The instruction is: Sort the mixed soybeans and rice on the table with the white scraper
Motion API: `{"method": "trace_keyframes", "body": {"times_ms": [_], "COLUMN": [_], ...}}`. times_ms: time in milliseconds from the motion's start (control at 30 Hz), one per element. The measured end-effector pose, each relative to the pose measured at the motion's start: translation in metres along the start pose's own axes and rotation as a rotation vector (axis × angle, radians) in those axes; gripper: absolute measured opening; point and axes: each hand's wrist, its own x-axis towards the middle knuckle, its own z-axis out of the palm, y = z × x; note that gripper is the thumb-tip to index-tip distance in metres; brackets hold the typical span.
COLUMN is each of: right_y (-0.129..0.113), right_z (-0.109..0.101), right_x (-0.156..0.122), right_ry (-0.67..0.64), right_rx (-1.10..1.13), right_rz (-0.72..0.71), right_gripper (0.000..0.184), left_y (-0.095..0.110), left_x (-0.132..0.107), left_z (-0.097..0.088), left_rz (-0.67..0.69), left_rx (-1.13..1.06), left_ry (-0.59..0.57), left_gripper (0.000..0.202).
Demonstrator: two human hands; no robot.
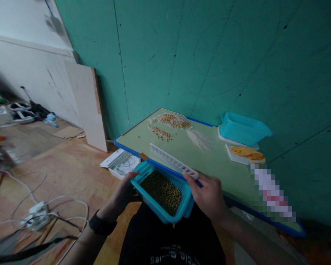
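Note:
A teal tub [147, 170] filled with small dark green beans [162, 191] hangs just below the near edge of a low green table [182, 151]. My left hand [120, 195] grips the tub's left wall, fingers wrapped round it. My right hand [208, 194] is closed on the near end of a long white slotted bar [173, 161], which lies along the table's blue front edge above the tub. Piles of yellowish beans [171, 120] and white grains [200, 140] lie further back on the table.
At the table's right stand a second teal tub [244, 129] on a white tray and a white tray with yellow pieces [247, 154]. A teal wall rises behind. On the wooden floor lie an open white box [120, 163], a power strip [36, 215] and cables.

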Motion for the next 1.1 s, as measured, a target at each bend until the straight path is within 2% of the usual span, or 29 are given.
{"method": "trace_keyframes", "body": {"times_ms": [100, 200, 333, 533, 667, 867, 1100], "right_y": [0.027, 0.057, 0.080, 0.086, 0.090, 0.094, 0.082], "right_z": [0.021, 0.041, 0.060, 0.067, 0.068, 0.074, 0.078], "right_x": [0.035, 0.071, 0.096, 0.098, 0.102, 0.108, 0.098], "right_ry": [0.050, 0.034, -0.005, -0.045, -0.033, -0.051, -0.099], "right_rx": [-0.037, -0.026, 0.047, 0.177, 0.206, 0.198, 0.303], "right_rz": [0.109, 0.194, 0.245, 0.265, 0.271, 0.321, 0.342], "right_gripper": [0.021, 0.020, 0.016, 0.017, 0.018, 0.015, 0.017], "left_y": [0.004, 0.011, 0.026, 0.048, 0.056, 0.060, 0.058], "left_x": [0.001, 0.001, -0.003, -0.007, -0.009, -0.015, -0.013], "left_z": [-0.009, -0.025, -0.044, -0.059, -0.063, -0.057, -0.056], "left_rz": [-0.037, -0.013, 0.017, 0.040, 0.063, 0.085, 0.106], "left_rx": [-0.017, -0.033, -0.021, -0.069, -0.083, -0.124, -0.114], "left_ry": [0.060, 0.105, 0.171, 0.272, 0.293, 0.266, 0.270], "left_gripper": [0.048, 0.052, 0.052, 0.036, 0.028, 0.028, 0.027]}}
